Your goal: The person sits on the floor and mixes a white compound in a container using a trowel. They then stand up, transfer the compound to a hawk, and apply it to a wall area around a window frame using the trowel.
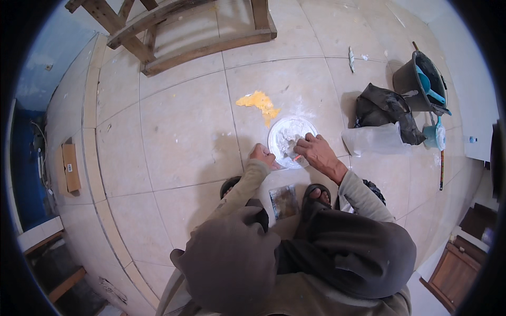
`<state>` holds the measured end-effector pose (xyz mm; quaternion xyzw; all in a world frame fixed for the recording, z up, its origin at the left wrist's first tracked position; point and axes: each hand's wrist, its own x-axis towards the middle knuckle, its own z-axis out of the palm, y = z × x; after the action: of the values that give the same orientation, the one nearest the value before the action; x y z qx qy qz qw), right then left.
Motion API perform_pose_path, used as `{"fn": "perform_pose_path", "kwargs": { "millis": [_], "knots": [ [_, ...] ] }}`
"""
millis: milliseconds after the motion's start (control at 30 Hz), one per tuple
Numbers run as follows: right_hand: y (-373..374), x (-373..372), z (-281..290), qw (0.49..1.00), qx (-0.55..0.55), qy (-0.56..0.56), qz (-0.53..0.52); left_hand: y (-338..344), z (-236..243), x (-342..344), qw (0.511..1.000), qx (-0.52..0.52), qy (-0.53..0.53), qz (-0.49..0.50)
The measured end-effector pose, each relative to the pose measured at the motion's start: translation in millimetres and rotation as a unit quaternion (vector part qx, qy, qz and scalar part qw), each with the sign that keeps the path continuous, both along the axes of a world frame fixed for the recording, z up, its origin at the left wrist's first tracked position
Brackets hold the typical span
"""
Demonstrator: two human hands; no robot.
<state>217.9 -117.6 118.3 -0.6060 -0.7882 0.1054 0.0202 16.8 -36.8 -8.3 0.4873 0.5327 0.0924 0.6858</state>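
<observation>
A round, shallow white dish rests on the tiled floor in front of my feet, with patchy white and grey material inside. My left hand is closed at the dish's near left rim, fingers curled against it. Over the dish's right side, my right hand is closed around a small tool. Only a short red-orange bit of that tool shows; my fingers hide the rest, so its kind is unclear. Just beyond the dish lies an irregular yellow-orange patch.
To the right are a black plastic bag, a clear bag, a dark bucket with a turquoise dipper, and a turquoise container. A wooden frame stands far ahead. A cardboard box sits left; a picture card lies between my feet.
</observation>
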Motion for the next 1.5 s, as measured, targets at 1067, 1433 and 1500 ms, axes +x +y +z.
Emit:
{"fn": "perform_pose_path", "kwargs": {
  "millis": [1067, 1433, 1500],
  "knots": [
    [3.5, -0.3, -11.0, 0.995, 0.051, 0.020, -0.081, 3.5, 1.6, 0.4, 1.000, -0.005, -0.020, -0.012],
    [11.2, 9.0, -0.1, 0.993, 0.059, 0.023, -0.098, 8.0, -0.9, -0.4, 1.000, -0.005, -0.013, -0.028],
    [18.4, 5.4, -5.7, 0.993, 0.067, 0.020, -0.093, 7.3, 0.2, 0.5, 0.999, 0.012, 0.005, -0.036]
  ]
}}
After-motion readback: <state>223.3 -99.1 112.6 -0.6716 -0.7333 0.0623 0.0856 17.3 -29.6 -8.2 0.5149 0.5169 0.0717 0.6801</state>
